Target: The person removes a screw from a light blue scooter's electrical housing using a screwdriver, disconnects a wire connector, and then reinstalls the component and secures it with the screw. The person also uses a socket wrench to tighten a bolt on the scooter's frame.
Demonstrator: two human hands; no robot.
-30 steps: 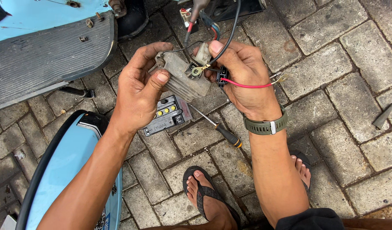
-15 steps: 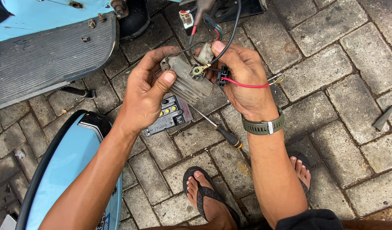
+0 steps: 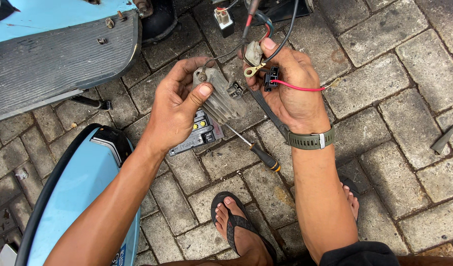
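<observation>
Under the left hand (image 3: pixel 179 106), a small battery (image 3: pixel 199 135) on the paving is half covered, and a screwdriver (image 3: pixel 253 150) lies just beside it. That hand is closed, thumb on top, around a grey finned metal block (image 3: pixel 221 98). Beside it, the right hand (image 3: pixel 290 91) curls around black and red wires (image 3: pixel 295 87) with a black connector (image 3: pixel 270 79); their far ends are cut off above. Since half a second ago, block and connector have drawn apart.

Open paving lies right of the right hand (image 3: pixel 293 93). Below both hands, a small battery (image 3: pixel 199 134) and screwdriver (image 3: pixel 253 150) clutter the bricks. The scooter footboard (image 3: pixel 59 54) blocks the left; hanging wires (image 3: pixel 266 29), possibly taut, crowd above.
</observation>
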